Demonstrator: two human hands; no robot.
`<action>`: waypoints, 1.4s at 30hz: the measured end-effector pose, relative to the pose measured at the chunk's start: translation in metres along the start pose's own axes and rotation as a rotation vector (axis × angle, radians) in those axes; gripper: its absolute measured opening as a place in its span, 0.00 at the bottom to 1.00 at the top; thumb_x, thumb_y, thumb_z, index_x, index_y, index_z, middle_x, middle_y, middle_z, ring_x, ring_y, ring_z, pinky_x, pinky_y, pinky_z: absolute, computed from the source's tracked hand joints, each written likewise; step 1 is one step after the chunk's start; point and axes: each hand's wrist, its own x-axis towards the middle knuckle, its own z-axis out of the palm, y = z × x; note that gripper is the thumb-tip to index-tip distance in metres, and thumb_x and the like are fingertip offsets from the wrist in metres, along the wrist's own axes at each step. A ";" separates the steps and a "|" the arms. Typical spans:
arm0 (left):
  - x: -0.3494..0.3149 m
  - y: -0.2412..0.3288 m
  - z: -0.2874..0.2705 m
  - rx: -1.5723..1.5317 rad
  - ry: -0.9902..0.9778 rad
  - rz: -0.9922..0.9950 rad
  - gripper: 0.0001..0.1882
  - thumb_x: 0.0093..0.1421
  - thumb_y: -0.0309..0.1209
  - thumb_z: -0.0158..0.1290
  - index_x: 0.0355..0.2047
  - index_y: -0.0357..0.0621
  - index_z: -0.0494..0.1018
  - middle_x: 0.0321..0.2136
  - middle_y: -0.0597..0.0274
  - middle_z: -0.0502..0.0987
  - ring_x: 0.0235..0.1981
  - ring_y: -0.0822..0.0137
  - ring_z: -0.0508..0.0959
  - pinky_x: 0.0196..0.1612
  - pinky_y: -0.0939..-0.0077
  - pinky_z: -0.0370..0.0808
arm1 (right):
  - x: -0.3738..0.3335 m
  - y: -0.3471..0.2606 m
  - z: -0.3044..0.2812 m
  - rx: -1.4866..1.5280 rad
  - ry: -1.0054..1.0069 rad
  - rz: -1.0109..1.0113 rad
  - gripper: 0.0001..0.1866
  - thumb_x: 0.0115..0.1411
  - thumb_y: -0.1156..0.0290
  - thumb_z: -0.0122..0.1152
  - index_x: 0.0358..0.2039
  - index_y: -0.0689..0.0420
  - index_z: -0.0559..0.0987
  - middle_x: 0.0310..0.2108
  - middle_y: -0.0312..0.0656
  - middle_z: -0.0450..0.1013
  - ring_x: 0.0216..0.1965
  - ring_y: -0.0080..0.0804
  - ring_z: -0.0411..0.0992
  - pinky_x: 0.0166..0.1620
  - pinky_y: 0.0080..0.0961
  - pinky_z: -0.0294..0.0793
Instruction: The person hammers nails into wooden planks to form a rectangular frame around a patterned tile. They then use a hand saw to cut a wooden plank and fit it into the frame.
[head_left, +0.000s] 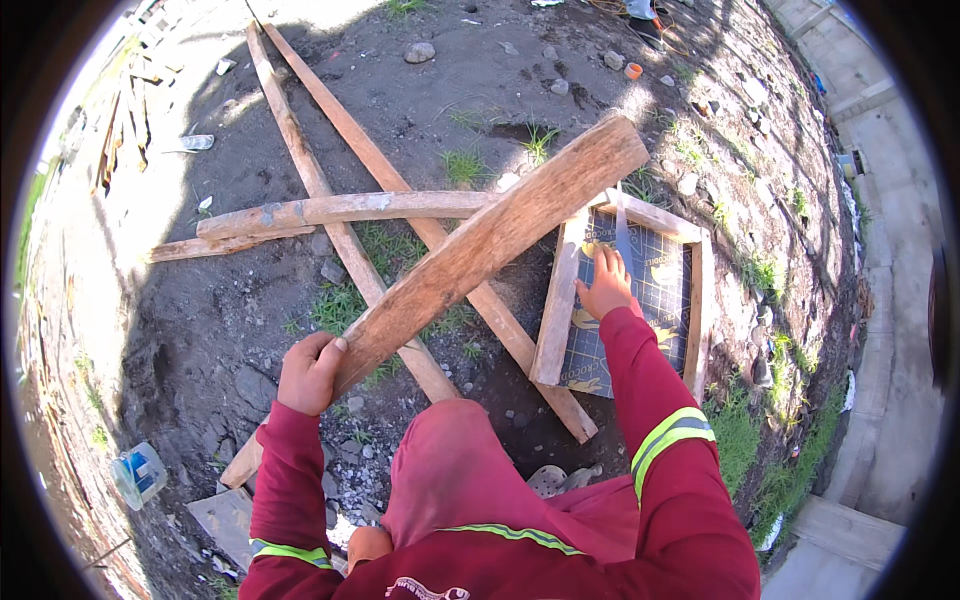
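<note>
My left hand (311, 374) is closed round the near end of a thick wooden board (490, 250), its thumb on top. The board slants up and away to the right, across other timbers. My right hand (607, 284) has its fingers stretched out over a shallow wooden frame (553, 300) with a dark printed panel (655, 290) inside. Just beyond those fingers lies a pale, tapered strip that looks like a saw blade (622, 228); no handle shows. Nothing can be seen held in the right hand.
Two long timbers (300, 140) cross on the dark soil, with another beam (340, 207) lying over them. A clear plastic container (139, 474) is at the lower left. Stones (419, 52) and grass tufts dot the ground; a concrete edge (868, 370) runs along the right.
</note>
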 end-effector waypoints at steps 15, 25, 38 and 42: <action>-0.053 0.013 0.010 0.016 -0.294 -0.035 0.25 0.54 0.46 0.50 0.35 0.31 0.75 0.27 0.44 0.77 0.31 0.53 0.78 0.38 0.65 0.72 | 0.096 -0.065 0.007 -0.024 -0.281 -0.207 0.33 0.46 0.56 0.71 0.50 0.56 0.69 0.47 0.47 0.70 0.53 0.47 0.69 0.54 0.39 0.70; 0.059 0.019 0.035 -0.126 -0.418 -0.270 0.28 0.64 0.46 0.44 0.41 0.27 0.76 0.36 0.54 0.80 0.35 0.68 0.78 0.42 0.72 0.73 | -0.091 -0.096 0.015 0.287 -0.020 -0.010 0.29 0.45 0.55 0.72 0.45 0.53 0.74 0.40 0.46 0.70 0.44 0.48 0.70 0.46 0.44 0.69; 0.159 -0.014 0.118 0.300 -0.318 -0.185 0.40 0.56 0.63 0.44 0.40 0.32 0.78 0.43 0.35 0.77 0.47 0.43 0.76 0.51 0.59 0.71 | -0.150 -0.103 0.000 0.265 0.070 0.159 0.30 0.44 0.56 0.74 0.45 0.55 0.74 0.42 0.46 0.69 0.47 0.49 0.68 0.48 0.45 0.67; 0.163 -0.021 0.127 0.343 -0.305 -0.149 0.39 0.56 0.62 0.44 0.40 0.34 0.78 0.43 0.36 0.77 0.46 0.43 0.77 0.49 0.58 0.71 | -0.140 -0.087 -0.003 0.388 -0.011 0.141 0.33 0.46 0.55 0.73 0.49 0.58 0.72 0.46 0.51 0.68 0.50 0.51 0.67 0.52 0.46 0.66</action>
